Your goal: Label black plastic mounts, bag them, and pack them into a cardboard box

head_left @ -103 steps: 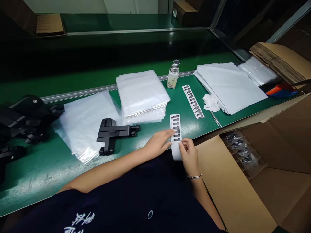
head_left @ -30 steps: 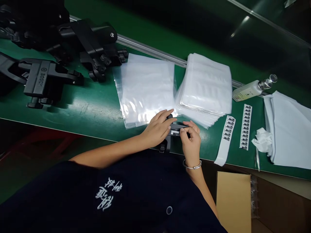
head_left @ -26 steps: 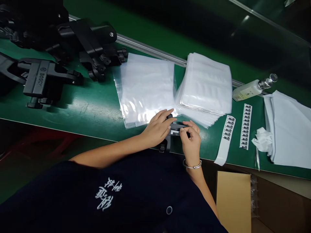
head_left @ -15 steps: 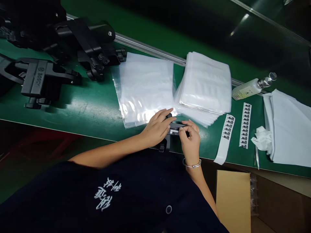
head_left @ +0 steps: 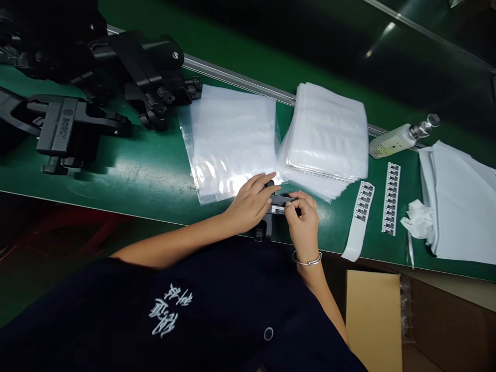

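Observation:
A black plastic bracket [head_left: 284, 199] lies at the bench's front edge, under both hands. On its near face sits a small white-and-black label [head_left: 278, 209]. My left hand [head_left: 251, 205] rests across the bracket's left part, fingers stretched and apart. Thumb and fingers of my right hand [head_left: 303, 217] close round the bracket's right end, the thumb beside the label. Part of the bracket is hidden by the hands. A part-used label strip [head_left: 358, 217] and a fuller label strip [head_left: 391, 199] lie to the right.
Clear plastic bags [head_left: 234, 139] and a bag stack [head_left: 329, 134] lie behind the hands. Black brackets [head_left: 64, 124] crowd the left. To the right are a pump bottle [head_left: 395, 142], crumpled tissue [head_left: 419, 219], tweezers [head_left: 409, 250] and white sheets [head_left: 465, 206]. A cardboard box [head_left: 374, 320] stands below.
Both hands keep their place on the bracket, the right thumb and fingers barely shifting. The view moves very slightly; nothing else visibly changes.

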